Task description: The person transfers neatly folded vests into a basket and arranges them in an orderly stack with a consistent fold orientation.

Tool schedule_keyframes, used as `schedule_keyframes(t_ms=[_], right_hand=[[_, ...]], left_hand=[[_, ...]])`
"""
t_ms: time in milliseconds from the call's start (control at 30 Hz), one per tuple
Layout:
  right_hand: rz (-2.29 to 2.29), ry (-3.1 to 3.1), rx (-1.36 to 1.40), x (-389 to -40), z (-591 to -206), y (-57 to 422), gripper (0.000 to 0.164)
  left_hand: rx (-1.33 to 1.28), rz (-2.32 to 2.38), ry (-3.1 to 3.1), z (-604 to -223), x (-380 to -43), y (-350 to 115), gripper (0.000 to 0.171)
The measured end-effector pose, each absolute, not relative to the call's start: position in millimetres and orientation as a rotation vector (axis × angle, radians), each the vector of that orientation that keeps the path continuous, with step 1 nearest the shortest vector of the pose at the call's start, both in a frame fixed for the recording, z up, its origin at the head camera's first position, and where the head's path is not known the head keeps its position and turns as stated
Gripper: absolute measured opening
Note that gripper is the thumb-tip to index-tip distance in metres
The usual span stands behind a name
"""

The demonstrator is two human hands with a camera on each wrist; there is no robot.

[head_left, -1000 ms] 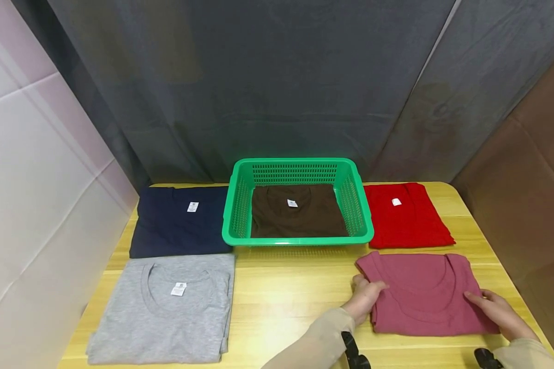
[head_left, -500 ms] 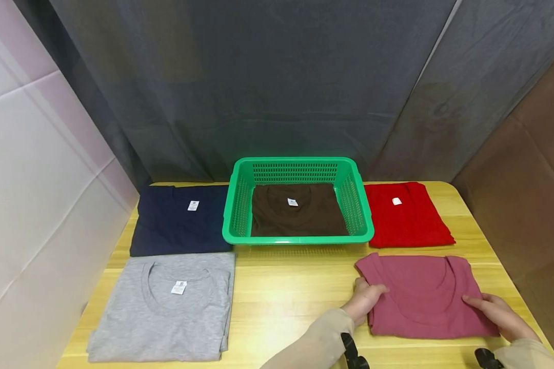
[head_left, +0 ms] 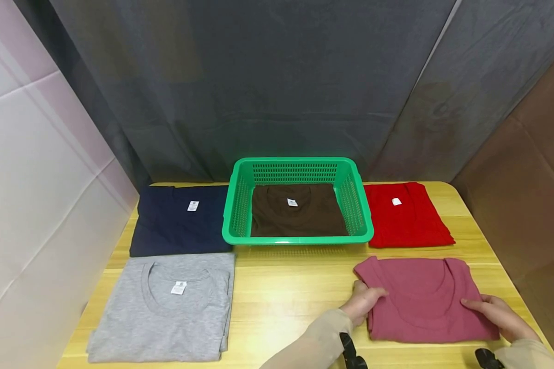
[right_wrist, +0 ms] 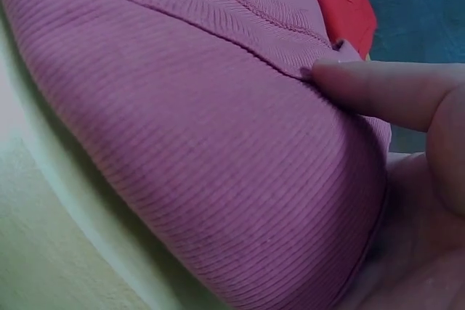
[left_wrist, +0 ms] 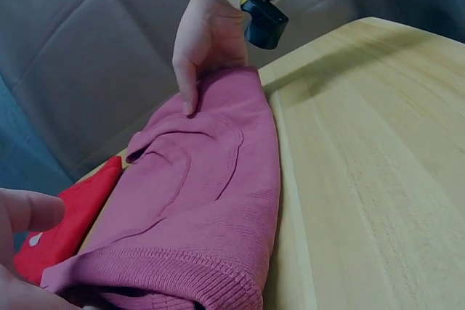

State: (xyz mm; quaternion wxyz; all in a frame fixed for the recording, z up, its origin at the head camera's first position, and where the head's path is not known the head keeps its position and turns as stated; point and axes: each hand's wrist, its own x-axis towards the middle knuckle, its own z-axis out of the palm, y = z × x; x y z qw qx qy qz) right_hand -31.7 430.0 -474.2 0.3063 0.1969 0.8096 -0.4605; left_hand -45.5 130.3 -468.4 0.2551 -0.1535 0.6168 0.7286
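Note:
A folded dusty-pink ribbed T-shirt [head_left: 424,302] lies at the front right of the table, its neckline uppermost. My left hand [head_left: 363,301] holds its left edge, thumb above and the other fingers tucked under. At the opposite edge my right hand [head_left: 497,314] grips the cloth, and in the right wrist view its thumb [right_wrist: 378,92] presses on top while the rest of the fingers pass beneath. The left wrist view shows loose layers of the pink T-shirt [left_wrist: 189,201] bulging along the near side.
A green plastic basket [head_left: 300,240] with a folded brown T-shirt [head_left: 300,215] stands at the back centre. Folded red [head_left: 408,220], navy [head_left: 175,225] and grey T-shirts [head_left: 166,318] lie around it on the wooden table [head_left: 286,292]. Cloth-covered walls enclose the back and sides.
The pink T-shirt has slid slightly toward me, away from the red one, with both hands still holding its sides. My right thumb has shifted a little to the left on it.

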Motion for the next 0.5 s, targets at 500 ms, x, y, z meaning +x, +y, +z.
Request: schedule_keyframes(t_ms=[500], right_hand=[[-1.393, 1.95, 0.362, -27.9, -474.7, 435.9, 0.044]], left_hand=[[-0.411, 2.006, 1.549, -475.6, -38.5, 130.3, 0.076]])
